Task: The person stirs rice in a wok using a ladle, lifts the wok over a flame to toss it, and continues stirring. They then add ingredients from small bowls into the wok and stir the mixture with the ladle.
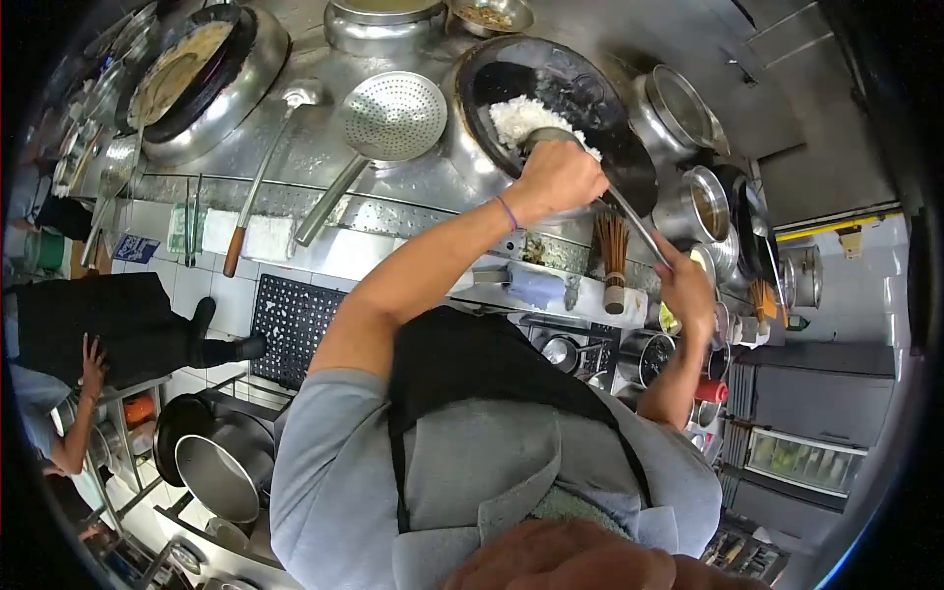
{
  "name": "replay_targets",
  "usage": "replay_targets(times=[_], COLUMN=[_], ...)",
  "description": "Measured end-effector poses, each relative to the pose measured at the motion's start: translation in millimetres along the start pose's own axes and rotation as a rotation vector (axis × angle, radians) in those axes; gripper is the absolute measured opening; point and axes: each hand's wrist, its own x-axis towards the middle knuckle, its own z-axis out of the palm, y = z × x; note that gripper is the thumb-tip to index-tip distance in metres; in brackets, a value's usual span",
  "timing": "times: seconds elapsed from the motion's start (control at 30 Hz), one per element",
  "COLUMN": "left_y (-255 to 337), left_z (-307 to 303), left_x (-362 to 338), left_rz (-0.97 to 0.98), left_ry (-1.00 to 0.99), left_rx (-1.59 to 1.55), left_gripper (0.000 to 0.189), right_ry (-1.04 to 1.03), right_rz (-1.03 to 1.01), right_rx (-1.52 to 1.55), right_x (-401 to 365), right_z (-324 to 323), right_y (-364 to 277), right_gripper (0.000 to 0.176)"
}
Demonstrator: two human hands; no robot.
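- Steel ladle, head view: slim, straight shaft; long axis slanted from forward left to near right; bowl end dipped at the rice, butt end toward the person's right.
- Right hand: fingers wrapped round the near end of the ladle shaft; well apart from the rice, which lay forward and left of it.
- Left hand: fingers clenched at the wok's near rim, apparently grasping it, the exact hold hidden; the nearer hand to the rice, which sat just beyond the knuckles. Thin purple band at the wrist.
- Rice: white, grainy, loosely clumped; heaped in the left part of the wok.
- Wok: black metal, round, wide-mouthed, interior glossy.
- Strainer: round metal bowl, pierced all over, plain metal handle; left of the wok on the brushed-steel tabletop.
- Second ladle: metal shaft, smooth brown wooden grip; left of the strainer.
- Brush: stiff tan strips, bound at the near end; between the forearms.
- Mat: black, perforated; on the floor.
- Co-worker's hand: far left, fingers spread against dark cloth.
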Motion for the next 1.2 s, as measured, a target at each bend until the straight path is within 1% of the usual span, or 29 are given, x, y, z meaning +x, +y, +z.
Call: replay_targets(times=[0.03,0.1,0.13,0.2,0.23,0.27,0.3,0.33,0.37,0.4,0.43,0.47,0.5,0.57,0.6,0.67,0.7,0.73,0.8,0.87,0.9,1.0,1.03,1.07,1.13,1.17,1.2], left_y=[-10,-27,-30,-16,-16,-6,6,8,3,-1,-8,-17,-23,-22,-23,-25,-19,-15,-14,-4,-1,-16,-30,-38,-39,-34,-29], left_z=[14,49,54,37,28,12,-3,-13,-14,-15,-6,13,30,37,36,29,24,9,9,-6,-10,16,39,50,55,47,41], left_x=[-6,-46,-60,-96,-88,-82,-79,-54,-31,-15,-13,-19,-26,-71,-79,-71,-76,-56,-24,-3,0,-5,-16,-28,-59,-68,-77], left_rz=[-0.044,-0.053,-0.049,-0.069,-0.03,-0.002,0.018,-0.015,-0.01,-0.005,-0.017,-0.03,-0.042,-0.082,-0.101,-0.11,-0.13,-0.153,-0.12,-0.052,-0.02,-0.031,-0.114,-0.117,-0.117,-0.114,-0.121], left_ry=[-0.029,-0.161,-0.225,-0.281,-0.258,-0.244,-0.23,-0.201,-0.14,-0.074,-0.075,-0.083,-0.089,-0.16,-0.193,-0.198,-0.218,-0.193,-0.092,-0.079,-0.088,-0.012,-0.122,-0.155,-0.216,-0.22,-0.237], left_rx=[0.026,0.049,0.063,0.04,0.07,0.085,0.095,0.036,0.052,0.069,0.075,0.078,0.081,0.022,-0.004,-0.006,-0.02,-0.036,0.044,0.01,-0.006,-0.02,0.033,0.024,0.007,-0.009,-0.028], left_gripper=[0.035,0.032,0.031,0.029,0.03,0.031,0.032,0.034,0.034,0.034,0.034,0.033,0.033,0.034,0.034,0.034,0.034,0.034,0.034,0.033,0.033,0.033,0.033,0.033,0.033,0.032,0.032], right_ry=[0.045,0.139,0.149,0.187,0.155,0.13,0.042,-0.039,0.008,0.032,0.054,0.07,0.106,0.199,0.209,0.197,0.106,0.167,0.035,0.104,0.122,0.103,0.159,0.225,0.289,0.389,0.31], right_rz=[0.039,0.122,0.075,-0.026,-0.073,-0.138,-0.087,-0.044,-0.111,-0.065,-0.016,0.038,0.041,0.052,0.022,-0.031,-0.06,-0.167,-0.116,-0.211,-0.219,0.046,0.068,0.084,0.094,-0.059,-0.015], right_rx=[-0.015,-0.047,0.001,0.103,0.121,0.192,0.212,0.227,0.206,0.143,0.082,0.022,0.032,0.062,0.095,0.163,0.21,0.242,0.166,0.099,0.13,0.095,0.112,0.126,0.373,0.462,0.702], right_x=[13,35,33,23,13,2,-7,-9,-6,5,19,26,31,50,48,22,15,4,-15,-17,-9,34,50,67,74,78,75], right_z=[12,43,50,57,50,38,22,11,9,9,15,25,43,78,74,65,53,40,-1,-3,7,39,66,94,130,154,143], right_y=[-15,-31,-24,-4,10,22,22,20,18,5,-15,-28,-28,-23,-18,1,14,14,0,8,11,-25,-30,-29,-15,9,12], right_gripper=[0.059,0.056,0.057,0.058,0.06,0.058,0.057,0.056,0.056,0.055,0.054,0.054,0.053,0.053,0.053,0.053,0.053,0.052,0.055,0.056,0.053,0.048,0.048,0.048,0.054,0.058,0.059])
